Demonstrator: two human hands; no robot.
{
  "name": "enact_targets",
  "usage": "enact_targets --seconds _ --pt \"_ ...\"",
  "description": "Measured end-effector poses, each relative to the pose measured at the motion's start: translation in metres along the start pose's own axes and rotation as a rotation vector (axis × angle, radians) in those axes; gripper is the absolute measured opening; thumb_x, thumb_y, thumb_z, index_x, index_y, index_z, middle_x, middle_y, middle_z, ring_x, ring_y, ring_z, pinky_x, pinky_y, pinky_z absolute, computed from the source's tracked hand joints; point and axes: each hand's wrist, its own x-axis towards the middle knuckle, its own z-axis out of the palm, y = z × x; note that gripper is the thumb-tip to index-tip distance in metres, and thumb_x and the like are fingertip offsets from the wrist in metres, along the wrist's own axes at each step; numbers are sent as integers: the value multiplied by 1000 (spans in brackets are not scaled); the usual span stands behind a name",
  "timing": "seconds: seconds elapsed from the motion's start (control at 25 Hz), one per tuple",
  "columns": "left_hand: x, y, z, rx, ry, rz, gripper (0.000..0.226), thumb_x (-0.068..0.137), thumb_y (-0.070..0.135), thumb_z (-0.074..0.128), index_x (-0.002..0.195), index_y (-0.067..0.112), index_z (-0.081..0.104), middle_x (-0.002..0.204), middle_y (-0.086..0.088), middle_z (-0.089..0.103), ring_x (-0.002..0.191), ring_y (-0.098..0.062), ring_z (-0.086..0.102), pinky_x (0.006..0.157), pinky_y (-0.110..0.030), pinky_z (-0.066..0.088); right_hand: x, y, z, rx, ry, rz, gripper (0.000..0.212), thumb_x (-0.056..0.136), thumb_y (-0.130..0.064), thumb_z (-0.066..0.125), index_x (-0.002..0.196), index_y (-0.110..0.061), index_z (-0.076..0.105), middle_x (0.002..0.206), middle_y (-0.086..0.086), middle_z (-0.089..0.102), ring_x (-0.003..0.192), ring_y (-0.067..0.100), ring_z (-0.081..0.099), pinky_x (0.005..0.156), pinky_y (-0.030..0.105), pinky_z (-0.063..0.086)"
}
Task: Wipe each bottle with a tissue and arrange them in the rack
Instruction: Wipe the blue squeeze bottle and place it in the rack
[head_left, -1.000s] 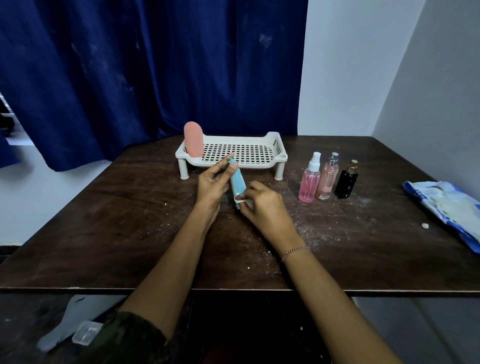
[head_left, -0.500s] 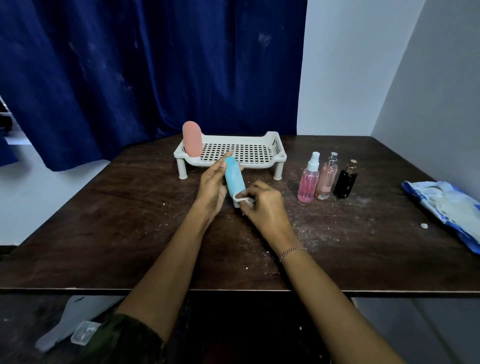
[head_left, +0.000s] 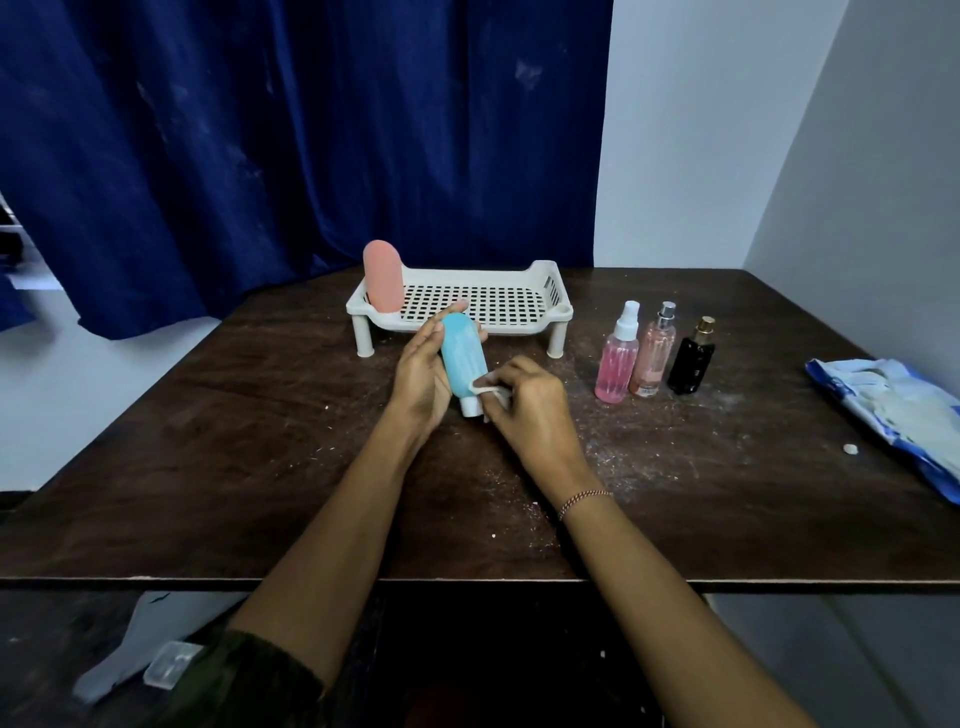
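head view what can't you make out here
- tissue: head view, mostly buried under the right hand.
- blue bottle: head view, cap partly covered by that hand.
- blue packet: head view, cut off by the right edge.
- three small bottles: head view, print too small to read.

A dark, dusty bench (head_left: 234, 441) is carrying a white rack (head_left: 557, 338) towards its far edge. Just right of it, a pink bottle (head_left: 616, 364), a peach bottle (head_left: 653, 353) and a black bottle (head_left: 691, 364) are standing in a row. A blue pack (head_left: 893, 410) is lying at the right edge, with a white scrap (head_left: 850, 448) near it.
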Motion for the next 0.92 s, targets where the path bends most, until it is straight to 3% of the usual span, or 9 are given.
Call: enact_targets --seconds 0.12,0.2,0.32,0.52,0.72,0.92 --pt "1 -2 0 13 -9 10 30 101 13 27 117 8 52 115 -16 55 96 -23 59 82 -29 52 1 1 0 -15 34 31 15 79 -2 66 94 -3 70 92 5 62 76 15 60 75 26 51" --pt "1 -3 0 3 -13 14 29 101 13 27 113 10 53 107 -15 56 94 -21 60 81 -28 52 0 -2 2 -20 1 -35 15 79 -2 65 93 -3 70 92 7 61 77 18 61 75 29 52" --pt "3 -5 -1 -26 -18 15 27 101 13 28 111 10 53 114 -17 50 92 -20 60 80 -27 51 -3 -8 5 -33 -64 -131 16 77 -1 67 93 -2 70 90 9 60 80 23 62 76 32 52" --pt "3 -5 -1 -9 -68 29 27 100 11 27 113 8 51 117 -18 48 92 -20 59 80 -28 52 2 -4 3 -43 69 -44 13 79 -3 66 91 0 70 90 7 61 75 17 60 73 31 53" --pt "2 -4 3 16 -71 24 27 100 11 27 111 8 51 121 -17 46 94 -20 57 79 -25 53 -2 -9 4 -62 -44 -167 17 76 0 67 93 -1 70 90 9 60 80 23 60 75 33 53" --pt "1 -5 4 -8 -89 11 26 100 10 28 117 5 48 119 -16 47 96 -20 57 79 -25 53 0 -7 -2 -196 102 -36 16 81 -15 67 94 -7 70 90 2 63 80 17 59 67 31 52"
